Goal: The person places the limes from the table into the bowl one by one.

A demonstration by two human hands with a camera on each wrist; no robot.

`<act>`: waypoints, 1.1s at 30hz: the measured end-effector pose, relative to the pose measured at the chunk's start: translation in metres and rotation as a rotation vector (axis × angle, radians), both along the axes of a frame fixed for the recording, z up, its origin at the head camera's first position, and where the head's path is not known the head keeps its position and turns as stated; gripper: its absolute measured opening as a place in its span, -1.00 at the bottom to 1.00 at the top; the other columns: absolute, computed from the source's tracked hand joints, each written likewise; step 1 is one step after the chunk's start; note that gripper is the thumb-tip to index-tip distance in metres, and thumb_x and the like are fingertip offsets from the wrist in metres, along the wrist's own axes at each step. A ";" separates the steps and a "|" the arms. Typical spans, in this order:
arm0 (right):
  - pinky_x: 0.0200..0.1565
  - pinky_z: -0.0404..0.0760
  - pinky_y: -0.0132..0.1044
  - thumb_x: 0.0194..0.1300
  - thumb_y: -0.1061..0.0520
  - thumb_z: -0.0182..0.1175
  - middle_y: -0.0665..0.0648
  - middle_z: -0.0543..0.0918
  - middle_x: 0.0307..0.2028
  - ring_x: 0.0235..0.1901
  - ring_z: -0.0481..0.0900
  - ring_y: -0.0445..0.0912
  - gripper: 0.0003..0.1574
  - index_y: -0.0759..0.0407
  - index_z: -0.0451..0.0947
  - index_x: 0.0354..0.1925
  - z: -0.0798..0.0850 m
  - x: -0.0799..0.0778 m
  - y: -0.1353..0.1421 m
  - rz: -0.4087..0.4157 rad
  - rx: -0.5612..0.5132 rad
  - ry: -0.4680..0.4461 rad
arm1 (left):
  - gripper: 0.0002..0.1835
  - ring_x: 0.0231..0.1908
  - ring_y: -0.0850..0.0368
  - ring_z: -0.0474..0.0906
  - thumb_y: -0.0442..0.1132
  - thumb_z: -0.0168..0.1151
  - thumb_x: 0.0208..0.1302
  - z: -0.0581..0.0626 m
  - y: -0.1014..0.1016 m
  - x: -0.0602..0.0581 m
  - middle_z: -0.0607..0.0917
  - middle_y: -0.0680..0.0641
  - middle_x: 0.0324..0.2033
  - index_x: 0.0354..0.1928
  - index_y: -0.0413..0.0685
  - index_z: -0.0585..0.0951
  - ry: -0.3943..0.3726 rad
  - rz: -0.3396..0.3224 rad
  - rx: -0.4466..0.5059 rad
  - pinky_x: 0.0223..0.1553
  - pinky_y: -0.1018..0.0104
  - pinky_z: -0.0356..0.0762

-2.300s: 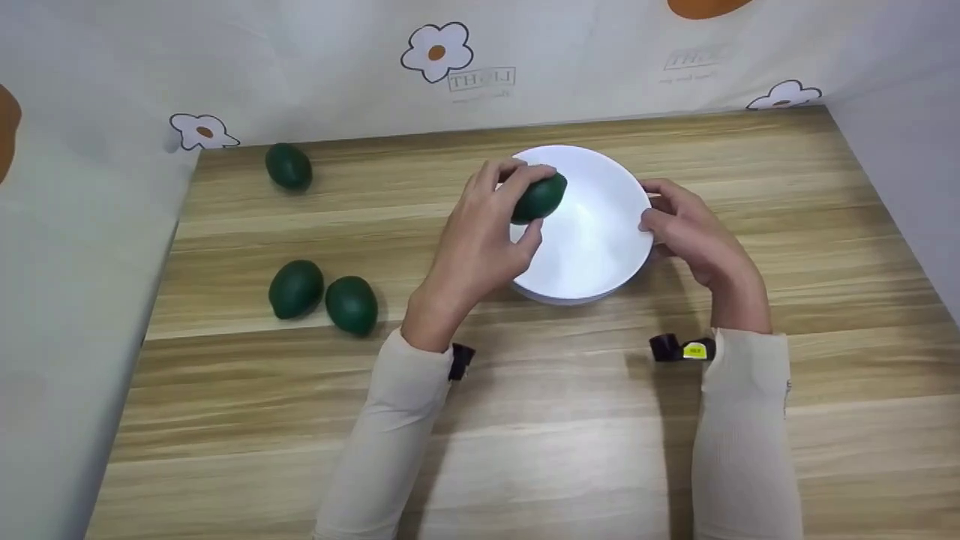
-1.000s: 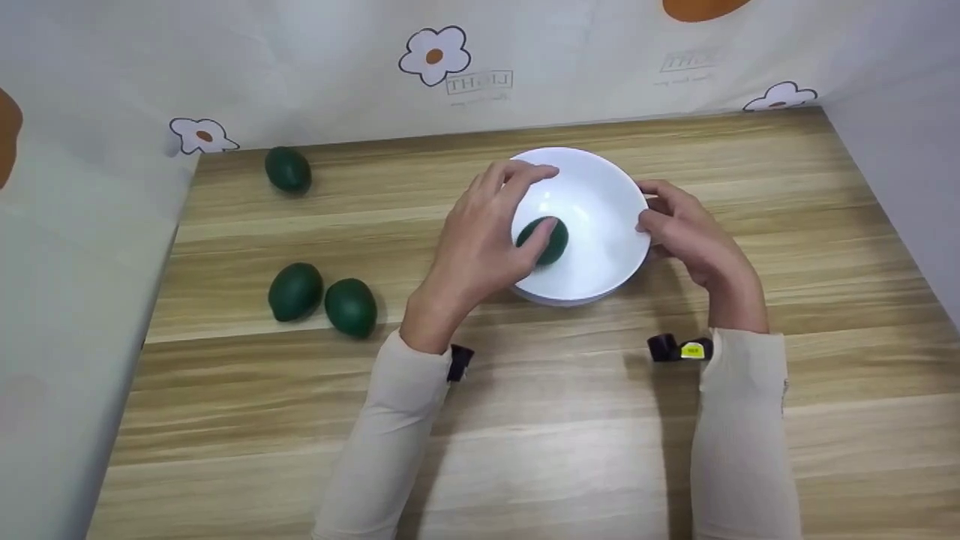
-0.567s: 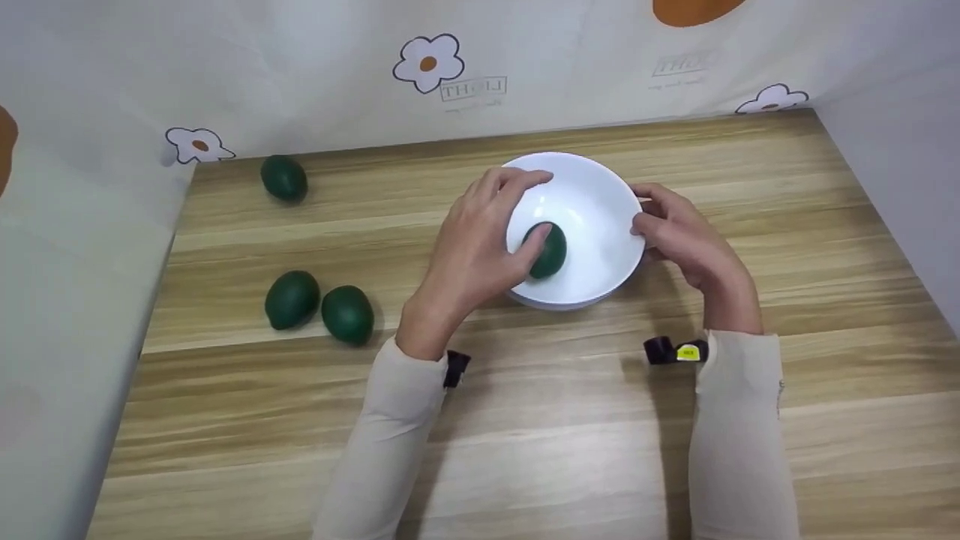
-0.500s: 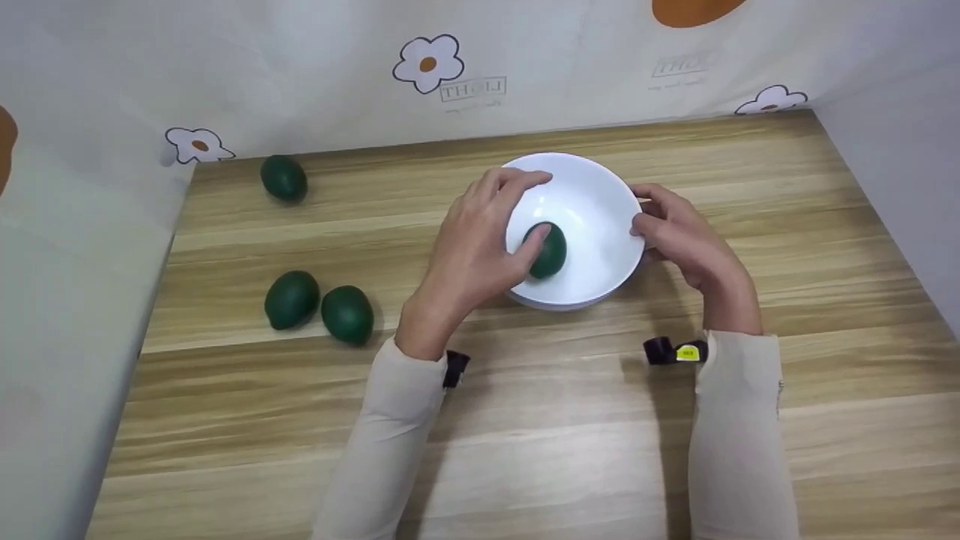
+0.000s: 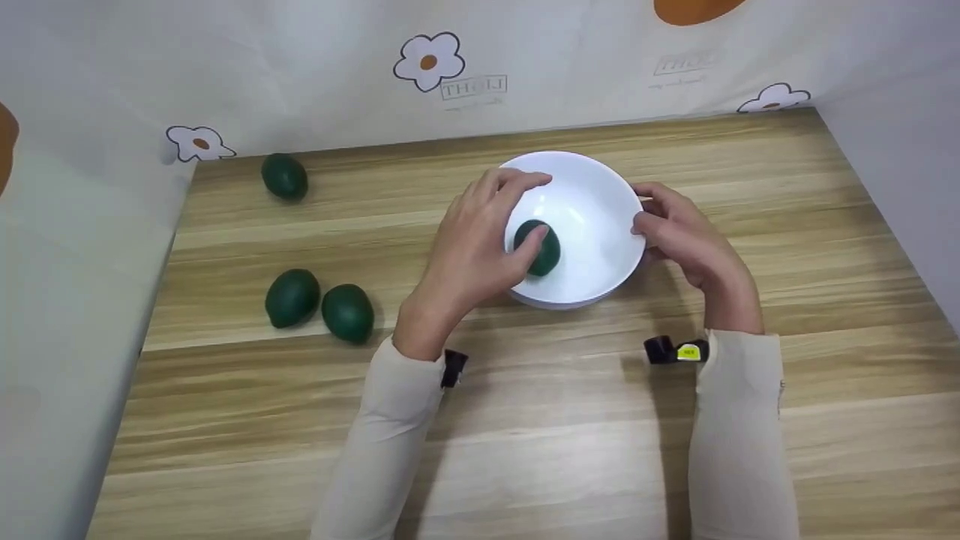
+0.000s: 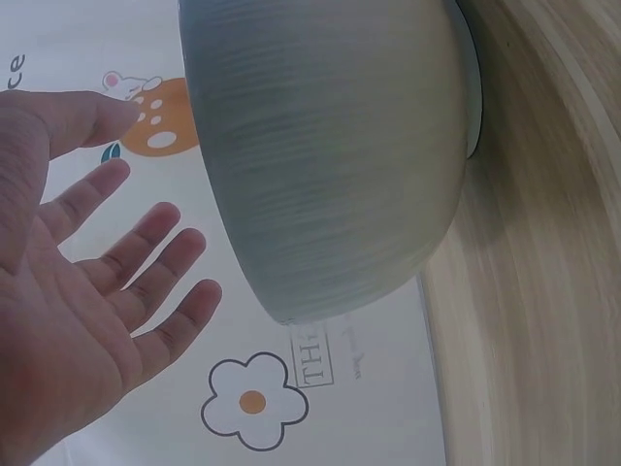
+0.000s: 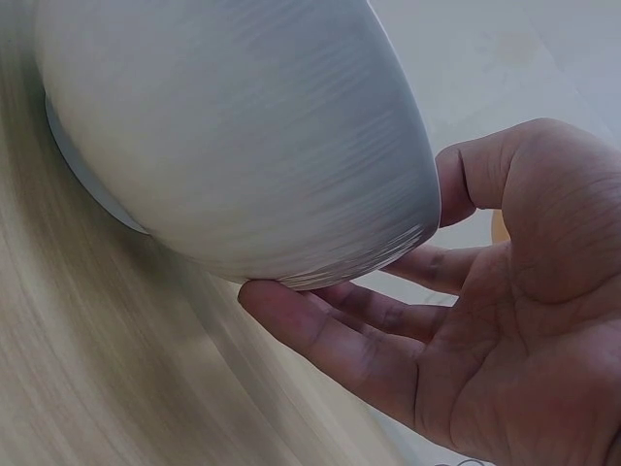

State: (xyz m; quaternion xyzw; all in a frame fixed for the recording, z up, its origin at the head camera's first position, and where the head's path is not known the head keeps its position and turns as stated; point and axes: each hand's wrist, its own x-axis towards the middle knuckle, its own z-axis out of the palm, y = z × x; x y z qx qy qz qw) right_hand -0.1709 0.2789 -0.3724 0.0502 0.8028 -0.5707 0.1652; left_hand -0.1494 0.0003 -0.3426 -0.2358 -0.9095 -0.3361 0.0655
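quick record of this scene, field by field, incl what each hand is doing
bowl: white, on wooden table
contents: one dark green fruit
left of bowl: back fruit; two front fruits, side by side
left hand: fingers apart, holding nothing, at bowl's left rim
right hand: gripping bowl's right rim
backdrop: flower-printed sheet

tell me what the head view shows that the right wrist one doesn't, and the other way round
Only the head view: the left hand, its thumb over a green fruit in the white bowl, three more green fruits on the wooden table, and the bowl's inside.

Only the right wrist view: the bowl's foot and the palm of the right hand.

Both: the right hand holding the bowl's side, and the table.
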 end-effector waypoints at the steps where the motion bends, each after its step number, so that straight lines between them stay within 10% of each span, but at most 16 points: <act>1: -0.29 0.76 -0.28 0.36 0.23 -0.09 0.34 0.51 0.29 -0.22 0.71 -0.18 -0.19 0.20 0.22 0.56 0.000 0.000 0.000 0.001 0.003 0.001 | -0.45 0.30 0.07 0.49 -0.06 0.31 0.43 0.001 0.000 0.000 0.57 0.00 0.30 0.44 0.23 0.52 -0.004 0.002 -0.002 0.36 0.06 0.45; 33: -0.26 0.76 -0.28 0.34 0.24 -0.07 0.20 0.55 0.20 -0.19 0.70 -0.18 -0.24 0.19 0.28 0.50 -0.001 -0.002 0.003 -0.017 -0.030 -0.009 | -0.38 0.35 -0.04 0.50 -0.09 0.29 0.40 -0.011 -0.026 0.007 0.61 -0.07 0.30 0.48 0.10 0.47 0.053 0.079 -0.074 0.45 -0.07 0.37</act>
